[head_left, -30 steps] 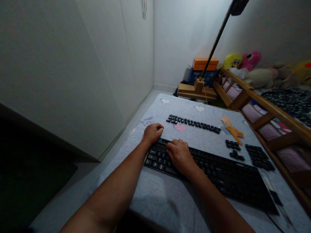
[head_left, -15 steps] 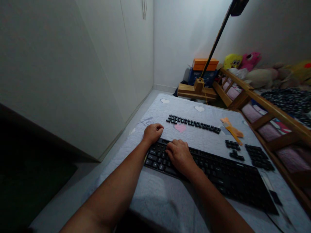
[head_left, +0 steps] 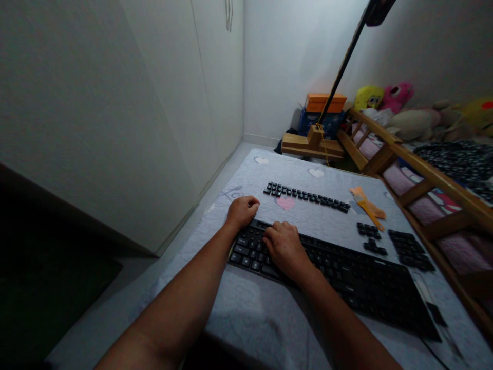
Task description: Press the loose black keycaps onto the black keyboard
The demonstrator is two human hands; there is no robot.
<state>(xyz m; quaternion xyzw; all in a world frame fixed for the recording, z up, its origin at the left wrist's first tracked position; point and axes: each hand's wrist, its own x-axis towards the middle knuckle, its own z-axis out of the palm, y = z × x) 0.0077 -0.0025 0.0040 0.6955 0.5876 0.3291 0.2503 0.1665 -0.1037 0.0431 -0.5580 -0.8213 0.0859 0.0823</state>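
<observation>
Both hands (head_left: 264, 227) stay half-curled at the keyboard (head_left: 346, 272), unmoved; whether they grip anything, I cannot tell.

Is a long black computer keyboard (head_left: 370, 288), lies flat on a pale heart-printed cover (head_left: 292, 167), and slants from far left to near right. Shows pale-marked keys at left; too dark to read at right. Has loose black keycaps (head_left: 304, 196) in a row beyond, and in clusters farther right.
</observation>
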